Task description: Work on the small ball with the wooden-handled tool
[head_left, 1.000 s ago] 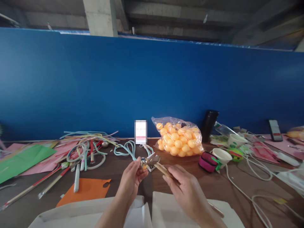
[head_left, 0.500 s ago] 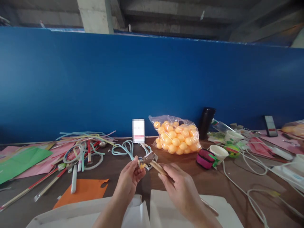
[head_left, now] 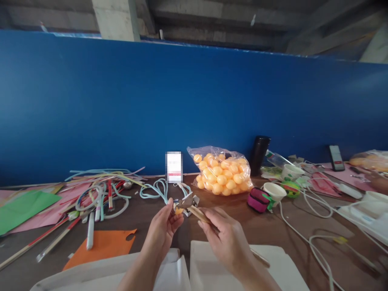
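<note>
My left hand (head_left: 165, 228) is closed, pinching a small shiny silver rounded piece (head_left: 176, 205) with a yellow-orange patch on its underside. Fingers hide part of that piece. My right hand (head_left: 227, 238) is wrapped round the wooden handle of a flat-headed tool (head_left: 197, 211), whose brownish-grey head points left and touches or nearly touches the silver piece. The handle's far end sticks out below my right wrist. Just behind the tool's head lies a small white and metallic object (head_left: 195, 201), partly covered.
Behind my hands stand a bag of orange balls (head_left: 221, 173) and a white card (head_left: 174, 166). Tubes and sticks (head_left: 103, 194) lie left beside an orange sheet (head_left: 100, 246). To the right are a purple pouch (head_left: 257, 200), a paper cup (head_left: 274, 192) and white cables (head_left: 318, 242). White boards (head_left: 212, 258) lie in front.
The whole scene has shifted slightly left in view. Both hands keep their holds, and the tool's head has moved slightly over the silver piece.
</note>
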`<state>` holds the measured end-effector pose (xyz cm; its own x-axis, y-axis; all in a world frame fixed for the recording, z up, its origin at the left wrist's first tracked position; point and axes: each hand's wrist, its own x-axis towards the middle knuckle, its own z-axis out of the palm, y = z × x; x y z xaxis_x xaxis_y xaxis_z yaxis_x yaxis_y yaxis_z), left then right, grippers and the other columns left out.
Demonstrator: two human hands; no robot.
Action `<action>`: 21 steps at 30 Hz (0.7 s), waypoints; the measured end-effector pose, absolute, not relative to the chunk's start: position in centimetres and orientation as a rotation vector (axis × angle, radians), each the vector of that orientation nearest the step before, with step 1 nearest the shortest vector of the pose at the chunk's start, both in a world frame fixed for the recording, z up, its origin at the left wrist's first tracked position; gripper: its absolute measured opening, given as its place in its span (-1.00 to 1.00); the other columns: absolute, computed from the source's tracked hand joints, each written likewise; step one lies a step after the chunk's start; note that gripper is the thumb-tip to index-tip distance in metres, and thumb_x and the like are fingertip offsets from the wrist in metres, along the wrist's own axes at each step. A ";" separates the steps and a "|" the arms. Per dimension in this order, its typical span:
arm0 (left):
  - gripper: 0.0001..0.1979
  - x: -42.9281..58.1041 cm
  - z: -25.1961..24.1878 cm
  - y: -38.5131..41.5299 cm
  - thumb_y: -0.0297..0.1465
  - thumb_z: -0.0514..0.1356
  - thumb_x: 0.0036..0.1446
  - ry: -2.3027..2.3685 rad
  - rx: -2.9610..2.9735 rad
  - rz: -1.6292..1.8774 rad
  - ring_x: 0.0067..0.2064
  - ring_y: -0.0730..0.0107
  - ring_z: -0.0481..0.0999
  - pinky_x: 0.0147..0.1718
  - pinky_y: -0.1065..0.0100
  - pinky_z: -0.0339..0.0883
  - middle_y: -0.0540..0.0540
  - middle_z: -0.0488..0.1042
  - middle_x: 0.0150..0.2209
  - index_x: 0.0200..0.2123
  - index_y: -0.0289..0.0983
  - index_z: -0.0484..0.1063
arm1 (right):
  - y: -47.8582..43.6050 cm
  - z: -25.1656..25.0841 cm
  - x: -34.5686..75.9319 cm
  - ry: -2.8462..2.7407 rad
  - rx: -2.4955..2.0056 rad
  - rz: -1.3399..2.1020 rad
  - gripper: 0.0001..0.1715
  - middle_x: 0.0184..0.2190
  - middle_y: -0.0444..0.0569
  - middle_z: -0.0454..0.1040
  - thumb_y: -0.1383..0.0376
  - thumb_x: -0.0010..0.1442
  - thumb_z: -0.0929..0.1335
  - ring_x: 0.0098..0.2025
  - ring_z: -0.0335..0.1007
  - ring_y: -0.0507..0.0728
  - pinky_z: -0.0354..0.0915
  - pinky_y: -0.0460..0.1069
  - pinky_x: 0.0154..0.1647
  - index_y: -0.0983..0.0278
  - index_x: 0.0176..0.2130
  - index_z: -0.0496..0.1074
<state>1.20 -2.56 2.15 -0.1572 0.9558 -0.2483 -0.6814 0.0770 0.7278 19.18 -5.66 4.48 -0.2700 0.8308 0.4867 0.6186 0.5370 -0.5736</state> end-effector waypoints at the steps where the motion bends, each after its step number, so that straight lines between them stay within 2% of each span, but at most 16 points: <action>1: -0.85 1.2 2.1 -2.6 -0.38 0.27 0.08 0.888 0.410 1.503 -0.52 0.51 0.50 -0.51 0.49 0.47 -0.07 0.47 -0.48 -0.40 -0.37 0.42 | -5.7 4.5 19.1 -2.000 -1.179 0.348 -0.70 -0.22 -0.04 0.48 0.34 0.25 0.25 -0.23 0.42 0.09 0.30 -0.08 -0.17 0.15 -0.04 0.44; 9: -0.85 1.2 2.4 -2.7 -0.39 0.24 0.11 0.912 0.411 1.497 -0.52 0.51 0.49 -0.51 0.48 0.47 -0.08 0.46 -0.49 -0.39 -0.38 0.42 | -5.6 4.1 18.9 -1.984 -1.197 0.287 -0.69 -0.23 -0.04 0.48 0.33 0.26 0.26 -0.24 0.43 0.09 0.30 -0.08 -0.17 0.15 -0.02 0.42; 21: -0.89 1.2 2.3 -2.7 -0.42 0.23 0.12 0.924 0.417 1.529 -0.52 0.53 0.47 -0.49 0.48 0.47 -0.07 0.45 -0.48 -0.36 -0.39 0.43 | -5.8 4.0 18.6 -1.990 -1.210 0.252 -0.71 -0.28 -0.08 0.48 0.39 0.20 0.29 -0.26 0.43 0.08 0.31 -0.10 -0.21 0.14 -0.09 0.45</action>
<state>1.17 -2.66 2.35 -0.1954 0.9490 -0.2472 -0.6601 0.0592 0.7489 18.60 -5.81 3.96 -0.2446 0.8218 0.5147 0.6676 0.5276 -0.5253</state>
